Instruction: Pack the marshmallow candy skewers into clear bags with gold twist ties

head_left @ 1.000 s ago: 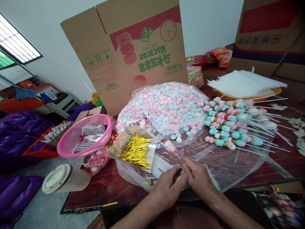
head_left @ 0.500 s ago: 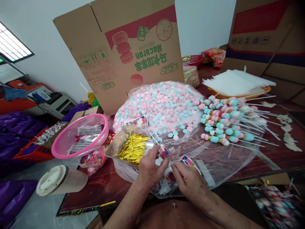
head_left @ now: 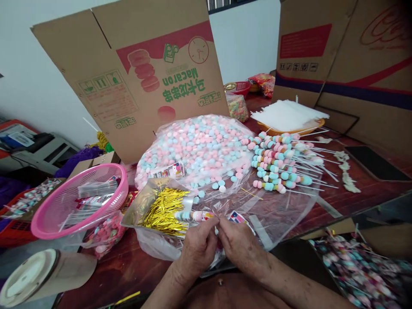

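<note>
A candy skewer (head_left: 193, 216) in a clear printed wrapper points left over a metal tray (head_left: 130, 210) of gold twist ties (head_left: 165, 208). At its right end my left hand (head_left: 200, 242) is closed, thumb and fingers pinching the gathered wrapper. My right hand (head_left: 241, 240) is closed on the same end, its fingertips meeting those of the left. Whether a twist tie is between the fingers is hidden. Flat printed wrappers (head_left: 238, 217) lie partly under the right hand. Beyond the hands is a big clear bag of pink, blue and white candies (head_left: 199, 143).
Several unwrapped candy skewers (head_left: 273, 178) lie at the right, before a basket of white sticks (head_left: 289, 116). A pink basket (head_left: 40, 214) and a lidded cup (head_left: 71, 270) stand at the left. Cardboard boxes (head_left: 106, 56) rise behind. Wrapped skewers (head_left: 360, 270) fill a box below right.
My view has turned right. The wrapped skewer has swung flatter, toward the left. My left hand's fingers have moved to its end, and both hands have come together there.
</note>
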`<state>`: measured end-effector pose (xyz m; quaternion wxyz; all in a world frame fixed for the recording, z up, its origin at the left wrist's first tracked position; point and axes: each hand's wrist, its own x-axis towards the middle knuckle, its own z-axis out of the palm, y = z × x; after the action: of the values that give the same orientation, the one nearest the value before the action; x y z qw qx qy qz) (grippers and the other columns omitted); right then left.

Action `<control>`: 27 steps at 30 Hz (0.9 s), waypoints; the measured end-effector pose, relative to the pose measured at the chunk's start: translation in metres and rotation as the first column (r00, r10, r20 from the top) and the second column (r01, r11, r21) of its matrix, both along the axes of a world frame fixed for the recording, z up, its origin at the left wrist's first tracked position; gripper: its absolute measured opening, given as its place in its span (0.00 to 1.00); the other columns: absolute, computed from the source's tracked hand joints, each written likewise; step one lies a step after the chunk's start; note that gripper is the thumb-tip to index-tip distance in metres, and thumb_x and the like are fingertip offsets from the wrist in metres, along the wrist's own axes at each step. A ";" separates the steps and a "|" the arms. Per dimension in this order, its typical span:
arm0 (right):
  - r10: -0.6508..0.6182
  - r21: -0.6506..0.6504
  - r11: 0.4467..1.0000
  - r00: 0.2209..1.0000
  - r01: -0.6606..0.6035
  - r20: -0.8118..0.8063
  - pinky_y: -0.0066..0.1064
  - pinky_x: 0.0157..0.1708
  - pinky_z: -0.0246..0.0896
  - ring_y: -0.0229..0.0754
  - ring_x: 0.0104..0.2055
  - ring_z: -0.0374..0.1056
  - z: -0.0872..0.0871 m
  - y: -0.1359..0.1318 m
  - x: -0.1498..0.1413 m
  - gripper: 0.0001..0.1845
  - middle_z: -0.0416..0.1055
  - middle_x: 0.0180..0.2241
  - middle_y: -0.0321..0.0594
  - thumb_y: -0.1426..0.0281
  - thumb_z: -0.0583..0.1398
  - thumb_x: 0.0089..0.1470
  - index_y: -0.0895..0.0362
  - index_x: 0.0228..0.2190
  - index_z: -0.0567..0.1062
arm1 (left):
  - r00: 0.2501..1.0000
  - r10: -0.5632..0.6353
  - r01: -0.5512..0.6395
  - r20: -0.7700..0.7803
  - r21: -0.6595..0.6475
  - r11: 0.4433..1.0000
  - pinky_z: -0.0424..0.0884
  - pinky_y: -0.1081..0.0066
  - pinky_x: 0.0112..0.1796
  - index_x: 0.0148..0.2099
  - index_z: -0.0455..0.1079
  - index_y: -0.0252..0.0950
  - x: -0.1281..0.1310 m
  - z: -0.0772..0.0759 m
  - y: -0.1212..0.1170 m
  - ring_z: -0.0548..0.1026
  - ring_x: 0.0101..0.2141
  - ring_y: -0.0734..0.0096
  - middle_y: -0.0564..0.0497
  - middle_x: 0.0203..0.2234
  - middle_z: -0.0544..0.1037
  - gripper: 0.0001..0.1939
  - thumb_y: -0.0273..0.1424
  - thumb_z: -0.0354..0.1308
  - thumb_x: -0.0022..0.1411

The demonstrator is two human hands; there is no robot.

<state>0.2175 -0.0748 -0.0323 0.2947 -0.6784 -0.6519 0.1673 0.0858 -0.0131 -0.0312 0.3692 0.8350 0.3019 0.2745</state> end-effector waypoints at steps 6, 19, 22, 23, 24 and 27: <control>0.066 0.064 0.997 0.973 -0.053 -0.223 0.27 0.26 0.55 0.38 0.26 0.66 -0.004 -0.002 0.027 0.16 0.70 0.23 0.38 0.67 0.46 0.58 0.57 0.28 0.71 | 0.983 -0.169 0.169 -0.073 -0.002 0.986 0.65 0.65 0.42 0.50 0.68 0.43 -0.011 0.043 0.006 0.73 0.38 0.59 0.45 0.37 0.77 0.18 0.28 0.55 0.56; 0.367 0.056 0.928 0.930 -0.368 0.029 0.29 0.29 0.54 0.40 0.27 0.62 0.048 0.013 0.079 0.15 0.69 0.24 0.38 0.67 0.49 0.58 0.54 0.26 0.73 | 0.996 -0.090 0.087 0.015 -0.461 0.883 0.63 0.74 0.32 0.39 0.73 0.40 -0.004 0.039 0.013 0.70 0.29 0.66 0.51 0.26 0.76 0.09 0.35 0.57 0.56; 0.296 0.128 0.950 0.952 -0.285 -0.078 0.31 0.36 0.58 0.41 0.34 0.65 0.040 0.019 0.074 0.11 0.71 0.31 0.40 0.66 0.52 0.56 0.54 0.33 0.74 | 0.990 0.074 0.026 0.119 -0.676 0.736 0.60 0.76 0.24 0.29 0.70 0.38 0.004 0.031 -0.001 0.65 0.20 0.73 0.54 0.18 0.70 0.09 0.36 0.53 0.58; 0.222 0.141 0.970 0.961 -0.200 -0.163 0.31 0.36 0.59 0.41 0.34 0.65 0.035 0.020 0.069 0.11 0.70 0.32 0.41 0.65 0.53 0.55 0.54 0.35 0.74 | 0.981 0.132 0.015 0.142 -0.732 0.681 0.59 0.76 0.22 0.28 0.68 0.38 0.006 0.029 -0.003 0.63 0.17 0.74 0.55 0.16 0.68 0.10 0.36 0.52 0.58; 0.141 0.126 0.986 0.952 -0.110 -0.270 0.30 0.33 0.60 0.40 0.32 0.64 0.029 0.020 0.062 0.13 0.70 0.32 0.41 0.63 0.54 0.54 0.55 0.38 0.73 | 0.972 0.179 0.002 0.153 -0.766 0.643 0.58 0.75 0.21 0.28 0.67 0.37 0.008 0.027 -0.004 0.62 0.16 0.75 0.56 0.16 0.66 0.11 0.37 0.52 0.58; 0.023 -0.056 0.996 0.821 -0.067 -0.571 0.26 0.22 0.57 0.36 0.23 0.61 0.012 0.016 0.036 0.16 0.66 0.24 0.35 0.59 0.55 0.52 0.58 0.36 0.71 | 0.966 0.226 -0.067 0.127 -0.719 0.691 0.58 0.75 0.22 0.28 0.67 0.37 0.009 0.021 -0.004 0.62 0.18 0.74 0.55 0.18 0.66 0.11 0.38 0.52 0.58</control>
<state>0.2536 -0.0591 -0.0203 0.4466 -0.5923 -0.5436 0.3927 0.0947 -0.0175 -0.0105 0.6676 0.5686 0.4103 0.2504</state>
